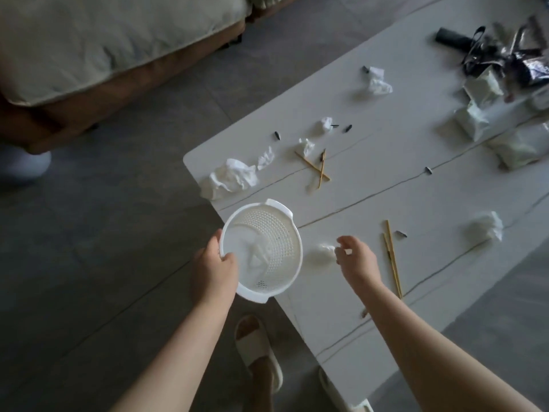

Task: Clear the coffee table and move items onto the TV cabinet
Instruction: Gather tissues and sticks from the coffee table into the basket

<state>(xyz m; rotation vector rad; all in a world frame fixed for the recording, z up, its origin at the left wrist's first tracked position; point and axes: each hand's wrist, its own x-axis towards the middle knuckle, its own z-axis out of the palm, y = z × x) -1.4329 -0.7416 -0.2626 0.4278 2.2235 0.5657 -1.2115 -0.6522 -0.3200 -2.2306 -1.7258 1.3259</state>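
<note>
My left hand (214, 267) grips the rim of a white plastic colander (263, 248), held at the near left corner of the white coffee table (386, 188). A crumpled tissue lies inside the colander. My right hand (355, 260) hovers over the table with fingers apart, its fingertips at a small crumpled tissue (323, 252) lying right of the colander. I cannot tell if the fingers pinch it. Wooden skewers (392, 257) lie just right of that hand.
More crumpled tissues (234, 177), crossed skewers (318, 168) and dark seed shells are scattered on the table. White packets (475, 120) and a dark bag (511, 58) sit at the far right. A sofa (104, 46) stands across the grey floor. My slippered feet are below.
</note>
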